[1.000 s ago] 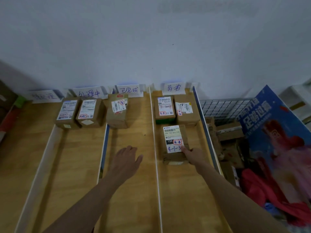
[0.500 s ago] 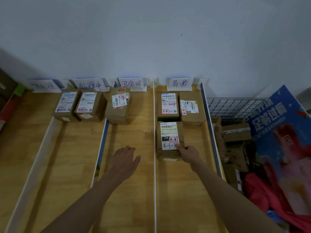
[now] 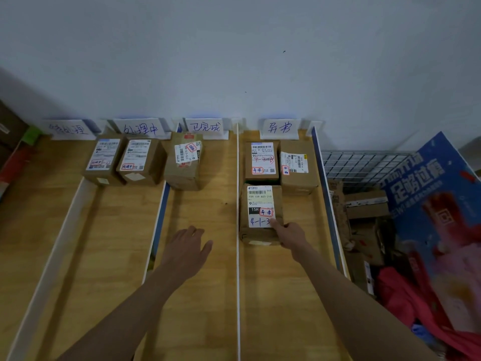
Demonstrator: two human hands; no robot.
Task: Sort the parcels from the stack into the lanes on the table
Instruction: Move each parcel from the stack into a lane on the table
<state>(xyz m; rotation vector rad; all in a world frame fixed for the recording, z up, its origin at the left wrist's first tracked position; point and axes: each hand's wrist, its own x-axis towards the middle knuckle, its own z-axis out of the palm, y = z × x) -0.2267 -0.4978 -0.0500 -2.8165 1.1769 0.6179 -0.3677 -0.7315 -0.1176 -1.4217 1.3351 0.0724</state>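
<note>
Resting on the near right corner of a parcel (image 3: 261, 213) in the rightmost lane, the right hand (image 3: 291, 234) sat just right of centre frame, w/ one of its fingers (image 3: 275, 224) stretched onto the white label; whether the others gripped the box edge couldn't be told. That parcel lay flat on the wooden worktop (image 3: 203, 295), its left side close to the thin white divider (image 3: 238, 230), its far end just beside two more boxes: one (image 3: 261, 160) directly behind it, another (image 3: 296, 165) to the right of that, both near the lane's sign (image 3: 279, 127) at the wall. The left hand (image 3: 186, 250) hovered or rested palm-down over the next lane over, lower centre of frame, fingers spread and relaxed, nothing in them. At the far end of that lane, a taller box (image 3: 185, 161) stood slightly skewed below its sign (image 3: 204, 127). Upper left of frame, two boxes (image 3: 102, 160) (image 3: 140, 161) sat side by side, touching, below another sign (image 3: 140, 128). Right edge of frame: a wire basket (image 3: 359, 165) w/ cardboard boxes, a blue printed board (image 3: 426, 194) leaning over it, red fabric (image 3: 406, 298) below.
</note>
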